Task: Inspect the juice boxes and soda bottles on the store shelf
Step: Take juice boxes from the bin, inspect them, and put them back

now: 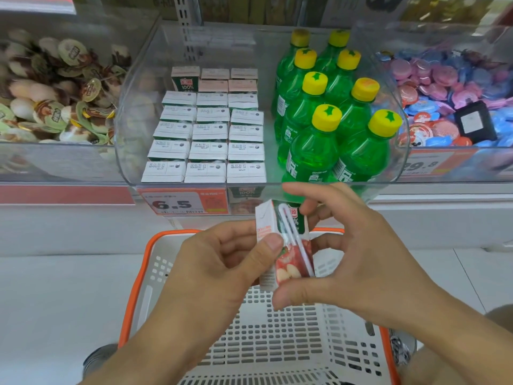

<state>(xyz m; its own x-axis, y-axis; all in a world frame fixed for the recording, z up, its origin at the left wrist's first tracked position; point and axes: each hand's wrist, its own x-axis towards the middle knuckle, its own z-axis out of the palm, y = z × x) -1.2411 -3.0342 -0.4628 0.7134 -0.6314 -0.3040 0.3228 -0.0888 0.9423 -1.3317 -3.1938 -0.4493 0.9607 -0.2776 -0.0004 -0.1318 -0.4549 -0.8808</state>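
A small juice box (286,245) with a wrapped straw on its face is pinched by the left hand (222,262), thumb on its side panel, and grasped by the right hand (358,254), its fingers (302,187) curled over the top. It is held above a white basket (277,343) with an orange rim. Beyond, a clear bin (133,112) on the shelf is filled with rows of juice boxes (208,134) on the left and green soda bottles (327,115) on the right. A price tag (183,202) is fixed below.
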